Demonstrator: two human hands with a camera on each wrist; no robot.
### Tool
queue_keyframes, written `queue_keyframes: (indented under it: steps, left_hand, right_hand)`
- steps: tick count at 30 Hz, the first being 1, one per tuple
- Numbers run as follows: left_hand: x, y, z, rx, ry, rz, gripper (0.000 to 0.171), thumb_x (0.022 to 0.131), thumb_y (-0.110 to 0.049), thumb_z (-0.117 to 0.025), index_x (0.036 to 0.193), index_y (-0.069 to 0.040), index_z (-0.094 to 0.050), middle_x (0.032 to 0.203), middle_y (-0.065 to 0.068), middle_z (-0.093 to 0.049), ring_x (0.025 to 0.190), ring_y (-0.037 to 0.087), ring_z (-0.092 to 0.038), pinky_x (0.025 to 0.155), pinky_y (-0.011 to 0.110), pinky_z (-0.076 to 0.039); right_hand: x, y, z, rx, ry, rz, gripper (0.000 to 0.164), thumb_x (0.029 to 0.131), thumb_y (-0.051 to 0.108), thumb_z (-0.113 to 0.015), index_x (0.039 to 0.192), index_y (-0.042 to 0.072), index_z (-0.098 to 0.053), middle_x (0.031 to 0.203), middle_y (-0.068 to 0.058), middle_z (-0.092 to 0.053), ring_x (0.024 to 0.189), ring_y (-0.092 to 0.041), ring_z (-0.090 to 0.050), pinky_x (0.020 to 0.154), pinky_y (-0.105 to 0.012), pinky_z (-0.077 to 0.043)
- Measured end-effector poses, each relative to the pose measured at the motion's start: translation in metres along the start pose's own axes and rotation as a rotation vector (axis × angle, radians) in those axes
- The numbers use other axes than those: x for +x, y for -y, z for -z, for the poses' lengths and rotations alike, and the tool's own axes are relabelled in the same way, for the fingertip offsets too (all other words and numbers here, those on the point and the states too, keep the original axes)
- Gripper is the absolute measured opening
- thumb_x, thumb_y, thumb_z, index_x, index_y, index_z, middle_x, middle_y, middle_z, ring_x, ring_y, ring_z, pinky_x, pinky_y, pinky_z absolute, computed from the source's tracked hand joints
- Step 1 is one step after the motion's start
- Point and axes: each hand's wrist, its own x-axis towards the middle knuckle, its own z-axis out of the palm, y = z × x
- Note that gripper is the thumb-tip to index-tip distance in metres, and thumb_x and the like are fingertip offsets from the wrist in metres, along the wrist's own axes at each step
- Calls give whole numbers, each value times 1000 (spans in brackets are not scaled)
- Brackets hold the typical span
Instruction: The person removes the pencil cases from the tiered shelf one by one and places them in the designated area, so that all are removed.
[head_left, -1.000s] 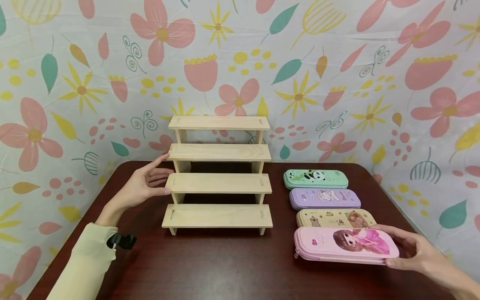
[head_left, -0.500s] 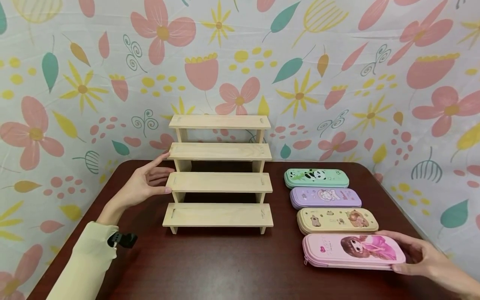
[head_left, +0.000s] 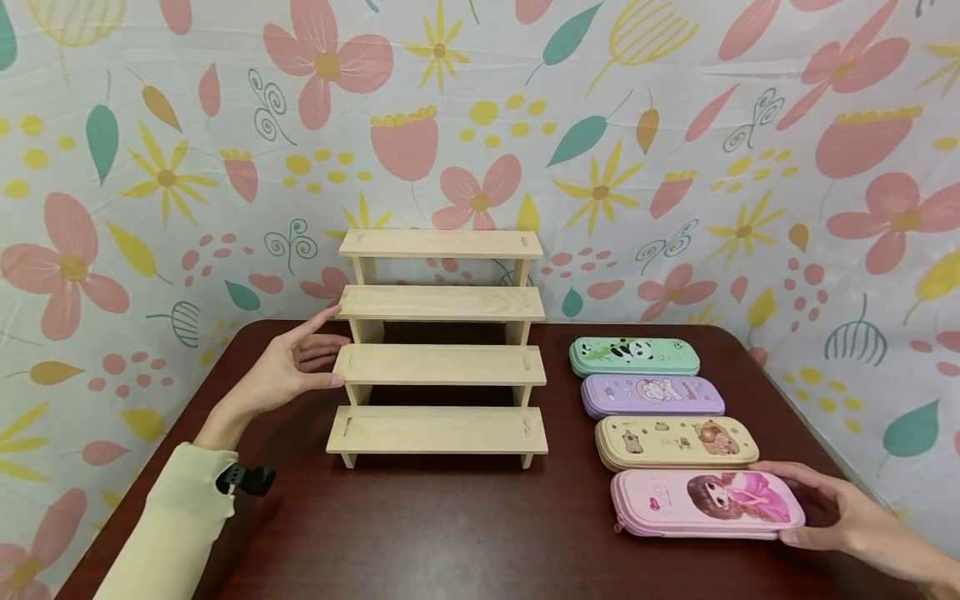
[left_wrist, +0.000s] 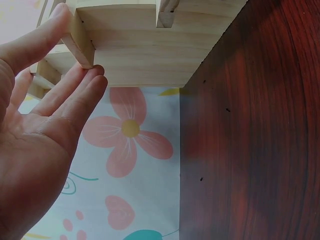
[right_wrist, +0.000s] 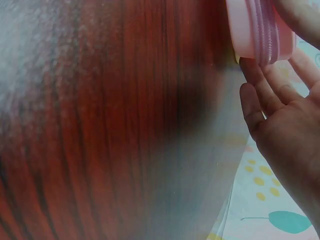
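A pale wooden stepped display stand (head_left: 438, 364) with several tiers stands on the dark wood table. At its left side my left hand (head_left: 283, 371) holds the end of a lower tier, thumb at the front edge and fingertips at the back; the index finger reaches the tier above. A pink zipped pencil case (head_left: 675, 500) with a doll picture lies flat at the front right. My right hand (head_left: 840, 521) holds its right end between thumb and fingers. In the right wrist view, the case's pink zip edge (right_wrist: 265, 32) shows between the fingers.
Behind the pink case lie a yellow bear pencil case (head_left: 660, 442), a purple one (head_left: 622, 398) and a green panda one (head_left: 600, 357), in a row right of the stand. A flower-print cloth (head_left: 480, 108) hangs behind the brown table (head_left: 420, 533).
My right hand has brought the pink pencil case down toward the front right, off its overlap with the yellow case. The left hand and the stand stay as they were.
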Motion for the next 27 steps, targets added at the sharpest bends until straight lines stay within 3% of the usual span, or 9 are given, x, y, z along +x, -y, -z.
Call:
queue_keyframes:
  steps: [4, 19, 23, 27]
  left_hand:
    - [0, 0, 0, 4, -2, -1, 105, 88, 1, -85, 170, -24, -24, 144, 30, -58, 134, 39, -57, 109, 45, -49]
    - [0, 1, -1, 5, -2, -14, 105, 88, 1, -85, 170, -24, -25, 143, 29, -58, 134, 39, -57, 107, 32, -51]
    - [0, 0, -1, 1, -6, -7, 105, 88, 1, -86, 170, -24, -25, 144, 28, -58, 134, 39, -57, 109, 38, -51]
    - [-1, 0, -1, -3, -7, -7, 105, 88, 1, -85, 170, -24, -25, 144, 27, -58, 134, 40, -57, 109, 46, -49]
  right_hand:
    - [1, 0, 0, -66, -21, 19, 66, 87, -3, -80, 148, 6, -56, 137, 17, -61, 118, 6, -52, 81, -17, -48]
    - [1, -6, 1, -67, 5, -42, 66, 89, 1, -81, 149, 3, -54, 135, 25, -58, 115, 9, -51, 79, -17, -48]
    - [2, -7, 2, -91, 12, -87, 65, 91, 5, -81, 150, 4, -54, 134, 29, -55, 114, 11, -48, 78, -19, -48]
    - [2, -6, 2, -95, 2, -63, 66, 90, 3, -81, 150, 4, -54, 135, 27, -56, 115, 10, -49, 79, -19, -48]
